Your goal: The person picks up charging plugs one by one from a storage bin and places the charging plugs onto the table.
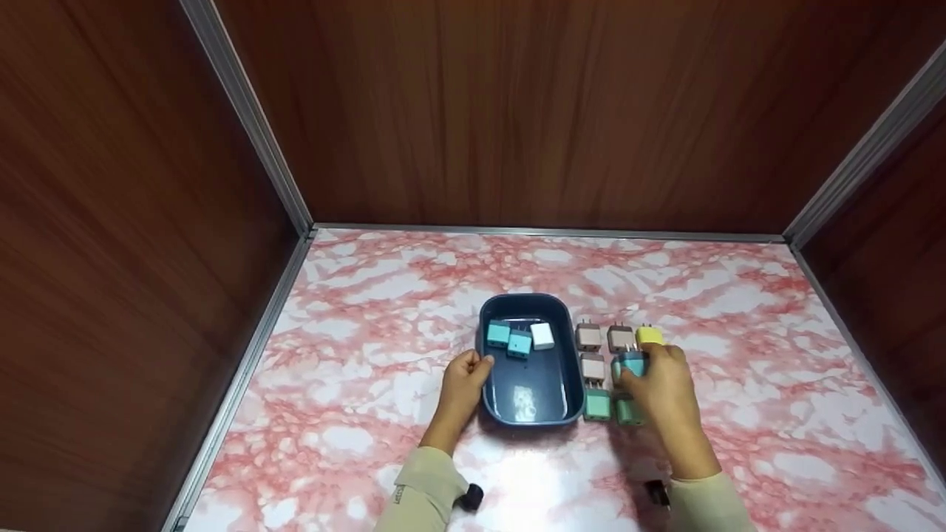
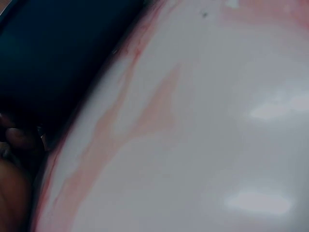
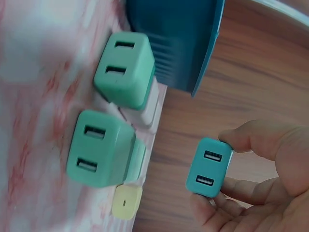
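Note:
My left hand (image 1: 464, 380) grips the left rim of a dark blue tub (image 1: 525, 395). In the tub lie two teal chargers (image 1: 498, 334) and a white charger (image 1: 542, 336). My right hand (image 1: 671, 384) pinches a teal charger (image 3: 210, 166) between thumb and fingers, to the right of the tub. Two USB slots on its face show in the right wrist view. Close by it are two green chargers (image 3: 124, 70), a yellow charger (image 1: 650, 335) and several pinkish-beige chargers (image 1: 589, 337). The left wrist view catches only part of the left hand beside the tub's dark wall.
The chargers outside the tub stand in rows along its right side on a red-and-white marbled table (image 1: 369, 310). Brown wood panels (image 1: 517, 111) with grey metal edging (image 1: 547, 233) close off the back and both sides.

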The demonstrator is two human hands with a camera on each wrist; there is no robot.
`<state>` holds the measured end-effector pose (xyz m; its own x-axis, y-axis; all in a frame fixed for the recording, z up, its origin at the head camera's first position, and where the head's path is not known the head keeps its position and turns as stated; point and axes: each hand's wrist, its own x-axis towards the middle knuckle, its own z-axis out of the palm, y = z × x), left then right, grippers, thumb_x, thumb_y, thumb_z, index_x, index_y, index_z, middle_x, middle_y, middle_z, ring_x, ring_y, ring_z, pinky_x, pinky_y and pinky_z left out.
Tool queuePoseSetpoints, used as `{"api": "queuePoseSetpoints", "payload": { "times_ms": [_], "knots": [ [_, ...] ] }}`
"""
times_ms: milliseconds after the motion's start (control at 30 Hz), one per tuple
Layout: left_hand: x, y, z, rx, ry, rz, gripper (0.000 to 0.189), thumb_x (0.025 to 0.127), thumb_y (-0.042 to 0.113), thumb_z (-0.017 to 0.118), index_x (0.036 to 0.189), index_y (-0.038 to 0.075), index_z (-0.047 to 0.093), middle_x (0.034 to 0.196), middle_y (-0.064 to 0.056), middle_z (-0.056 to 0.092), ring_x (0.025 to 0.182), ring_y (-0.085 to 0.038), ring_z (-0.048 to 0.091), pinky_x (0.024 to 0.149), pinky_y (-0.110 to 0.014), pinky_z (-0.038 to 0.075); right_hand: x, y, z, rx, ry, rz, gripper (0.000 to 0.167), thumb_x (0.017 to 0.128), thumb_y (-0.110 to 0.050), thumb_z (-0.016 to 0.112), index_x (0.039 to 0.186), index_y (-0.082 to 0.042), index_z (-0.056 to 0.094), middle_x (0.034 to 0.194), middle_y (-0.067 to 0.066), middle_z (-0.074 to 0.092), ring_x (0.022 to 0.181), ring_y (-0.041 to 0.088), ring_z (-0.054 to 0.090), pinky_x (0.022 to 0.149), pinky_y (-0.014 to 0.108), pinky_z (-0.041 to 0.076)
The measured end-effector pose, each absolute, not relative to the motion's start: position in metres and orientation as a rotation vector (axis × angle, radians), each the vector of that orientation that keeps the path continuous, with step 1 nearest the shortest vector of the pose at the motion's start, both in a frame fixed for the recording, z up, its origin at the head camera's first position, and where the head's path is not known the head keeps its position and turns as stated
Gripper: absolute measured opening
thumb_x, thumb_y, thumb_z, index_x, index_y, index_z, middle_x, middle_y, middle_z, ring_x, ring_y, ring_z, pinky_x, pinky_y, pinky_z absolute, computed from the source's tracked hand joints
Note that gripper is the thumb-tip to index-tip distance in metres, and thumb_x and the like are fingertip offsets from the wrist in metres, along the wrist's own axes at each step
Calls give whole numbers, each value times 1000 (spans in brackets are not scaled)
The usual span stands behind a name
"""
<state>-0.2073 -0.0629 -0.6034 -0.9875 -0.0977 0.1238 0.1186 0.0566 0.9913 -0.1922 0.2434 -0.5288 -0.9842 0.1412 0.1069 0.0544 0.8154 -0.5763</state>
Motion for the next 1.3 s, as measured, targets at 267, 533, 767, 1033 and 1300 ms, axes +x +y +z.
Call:
{"api": "queuePoseSetpoints", "payload": {
  "times_ms": [267, 533, 767, 1033, 1300],
  "knots": [
    [-209, -62, -602, -19, -2165, -2054, 41, 96, 6, 67, 66, 9, 39, 60, 7, 33, 56, -6, 35, 55, -22, 28, -196, 259, -531, -215, -2885, 907, 58, 88, -17, 71, 133, 15, 52, 127, 38, 49, 111, 52, 56, 96, 61, 47],
    [-210, -61, -602, -41, -2149, -2083, 42, 97, 5, 65, 66, 7, 36, 59, 7, 30, 55, -7, 32, 55, -22, 27, -200, 272, -536, -274, -2901, 920, 62, 89, -19, 70, 136, 17, 50, 128, 38, 49, 112, 50, 55, 96, 60, 47],
    [-211, -61, -601, -49, -2157, -2076, 41, 97, 6, 66, 66, 4, 38, 59, 6, 32, 56, -7, 34, 55, -22, 28, -204, 282, -541, -379, -2942, 959, 65, 91, -21, 68, 141, 13, 47, 133, 37, 45, 115, 49, 54, 99, 60, 45],
    [-211, -61, -602, -43, -2143, -2075, 40, 97, 6, 66, 67, 3, 39, 60, 6, 33, 55, -6, 35, 55, -22, 28, -208, 289, -553, -426, -2955, 983, 71, 90, -27, 73, 142, 14, 45, 133, 38, 45, 116, 49, 53, 100, 60, 45],
    [-208, -63, -604, -27, -2147, -2070, 40, 96, 5, 66, 69, -3, 38, 60, 5, 32, 55, -6, 34, 55, -22, 28, -212, 294, -565, -436, -2988, 1009, 71, 92, -27, 72, 142, 15, 44, 132, 38, 45, 117, 48, 54, 98, 59, 47]
  ]
}}
